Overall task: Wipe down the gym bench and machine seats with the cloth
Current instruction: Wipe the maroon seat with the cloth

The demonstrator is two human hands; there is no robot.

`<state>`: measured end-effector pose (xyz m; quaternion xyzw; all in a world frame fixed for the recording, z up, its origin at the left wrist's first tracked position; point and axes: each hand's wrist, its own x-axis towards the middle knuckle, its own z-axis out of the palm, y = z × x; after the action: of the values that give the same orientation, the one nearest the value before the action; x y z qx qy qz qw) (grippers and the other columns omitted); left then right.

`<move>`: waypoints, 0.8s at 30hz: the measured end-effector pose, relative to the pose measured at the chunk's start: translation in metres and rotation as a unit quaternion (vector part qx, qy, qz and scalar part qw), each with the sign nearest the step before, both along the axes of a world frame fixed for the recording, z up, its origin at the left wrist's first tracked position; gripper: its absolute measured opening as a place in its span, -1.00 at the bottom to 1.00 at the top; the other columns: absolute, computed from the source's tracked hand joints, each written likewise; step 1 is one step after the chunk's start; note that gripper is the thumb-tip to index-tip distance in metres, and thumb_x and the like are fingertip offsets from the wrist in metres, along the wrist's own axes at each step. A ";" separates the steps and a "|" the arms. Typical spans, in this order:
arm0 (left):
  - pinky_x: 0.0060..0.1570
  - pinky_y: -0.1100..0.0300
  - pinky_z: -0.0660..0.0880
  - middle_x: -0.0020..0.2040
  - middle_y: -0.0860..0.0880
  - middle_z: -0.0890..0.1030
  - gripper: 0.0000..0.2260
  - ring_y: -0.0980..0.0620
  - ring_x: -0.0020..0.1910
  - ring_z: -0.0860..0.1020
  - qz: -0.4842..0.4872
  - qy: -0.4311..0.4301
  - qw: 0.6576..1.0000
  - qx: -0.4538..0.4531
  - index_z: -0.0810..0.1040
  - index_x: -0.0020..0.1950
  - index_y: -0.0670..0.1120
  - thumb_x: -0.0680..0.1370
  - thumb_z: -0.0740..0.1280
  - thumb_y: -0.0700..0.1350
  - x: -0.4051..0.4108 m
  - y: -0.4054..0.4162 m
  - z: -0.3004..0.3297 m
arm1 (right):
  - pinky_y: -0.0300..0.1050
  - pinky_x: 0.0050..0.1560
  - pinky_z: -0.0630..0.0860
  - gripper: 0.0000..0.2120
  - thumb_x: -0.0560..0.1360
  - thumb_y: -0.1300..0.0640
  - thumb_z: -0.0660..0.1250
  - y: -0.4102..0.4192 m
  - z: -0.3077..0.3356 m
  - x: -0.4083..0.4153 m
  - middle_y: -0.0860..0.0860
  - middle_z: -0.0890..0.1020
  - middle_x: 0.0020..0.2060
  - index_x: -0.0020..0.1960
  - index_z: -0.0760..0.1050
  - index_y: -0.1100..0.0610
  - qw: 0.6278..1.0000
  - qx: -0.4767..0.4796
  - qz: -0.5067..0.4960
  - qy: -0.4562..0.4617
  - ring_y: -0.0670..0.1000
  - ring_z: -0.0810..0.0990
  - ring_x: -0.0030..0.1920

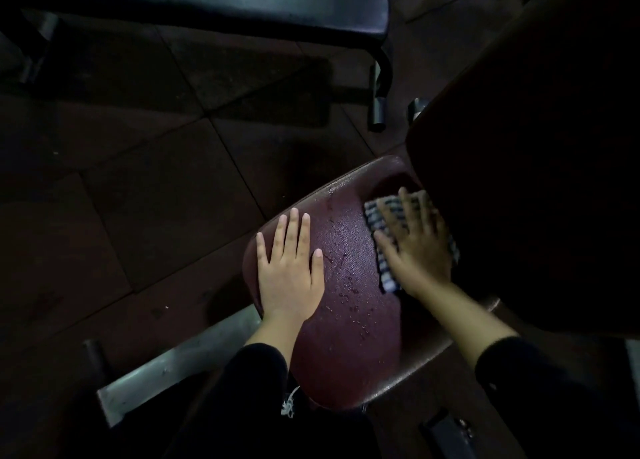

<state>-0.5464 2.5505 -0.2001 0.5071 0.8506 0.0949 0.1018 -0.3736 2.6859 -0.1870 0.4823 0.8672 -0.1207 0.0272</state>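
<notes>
Dim light. Floor (145,188) of dark square mats fills the left and centre of the frame. Backrest (540,167), very dark, takes the right side and overhangs the far right edge of the seat, crowding the right hand. Black bench (221,4) runs across the top, its bent steel leg (379,87) coming down at upper centre right. Maroon seat (349,292) lies lower centre, with water droplets scattered on its middle. A grey steel bar (180,365) passes under its lower left edge. Black sleeves cover both forearms at the bottom.

Left hand (289,268): flat on the seat's left edge, fingers straight and spread, grip released, holding nothing.

Right hand (414,247): fingers spread flat, pressing the cloth, grip not clenched.

Cloth (381,230): checked blue and white, on the seat's upper right part, right against the backrest, mostly under the right hand.
</notes>
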 end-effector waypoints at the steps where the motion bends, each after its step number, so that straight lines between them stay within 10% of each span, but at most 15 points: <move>1: 0.50 -0.15 -0.01 0.58 -0.02 0.10 -0.47 0.01 0.55 0.08 0.000 0.000 1.000 0.001 0.10 0.58 -0.06 0.63 -0.03 0.08 0.000 0.000 0.000 | 0.17 0.47 -0.02 -0.44 0.54 -0.27 -0.09 -0.016 0.001 -0.002 0.02 0.06 0.56 0.52 0.08 -0.18 1.000 0.011 0.016 -0.012 0.18 0.03 0.53; 7: 0.50 -0.15 -0.01 0.58 -0.02 0.10 -0.48 0.01 0.56 0.07 0.005 0.000 1.000 0.002 0.10 0.58 -0.06 0.63 -0.04 0.06 0.002 -0.001 0.003 | 0.09 0.48 -0.32 -0.45 0.54 -0.29 -0.18 -0.013 0.007 -0.061 -0.05 -0.06 0.56 0.52 0.00 -0.27 0.997 -0.005 0.067 -0.029 0.06 -0.22 0.53; 12: 0.50 -0.14 -0.01 0.57 -0.02 0.12 -0.48 0.02 0.55 0.10 0.005 -0.006 1.000 0.010 0.12 0.57 -0.06 0.62 -0.03 0.05 0.001 0.000 0.002 | 0.12 0.48 -0.05 -0.37 0.47 -0.34 -0.20 0.051 0.005 -0.080 -0.02 0.22 0.52 0.45 0.27 -0.24 0.999 -0.004 0.048 -0.012 0.10 0.06 0.54; 18: 0.50 -0.16 0.00 0.57 -0.02 0.12 -0.48 0.01 0.55 0.10 0.005 -0.001 1.000 0.015 0.11 0.57 -0.06 0.62 -0.02 0.05 0.001 -0.001 0.001 | 0.12 0.43 0.12 -0.42 0.53 -0.26 -0.11 0.028 0.001 -0.025 -0.02 0.08 0.56 0.52 0.13 -0.16 0.998 -0.015 -0.061 0.002 0.13 0.07 0.53; 24: 0.50 -0.16 0.01 0.58 -0.01 0.10 -0.49 0.02 0.55 0.08 0.008 -0.005 1.000 0.011 0.10 0.58 -0.06 0.63 -0.04 0.04 0.001 -0.001 0.001 | 0.11 0.48 -0.29 -0.44 0.54 -0.27 -0.19 -0.032 0.008 -0.048 -0.01 -0.09 0.56 0.53 -0.07 -0.23 0.999 -0.019 -0.015 -0.029 0.12 -0.19 0.54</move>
<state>-0.5453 2.5498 -0.1994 0.5012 0.8528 0.1073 0.0999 -0.4218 2.6538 -0.1794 0.4978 0.8564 -0.1234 0.0597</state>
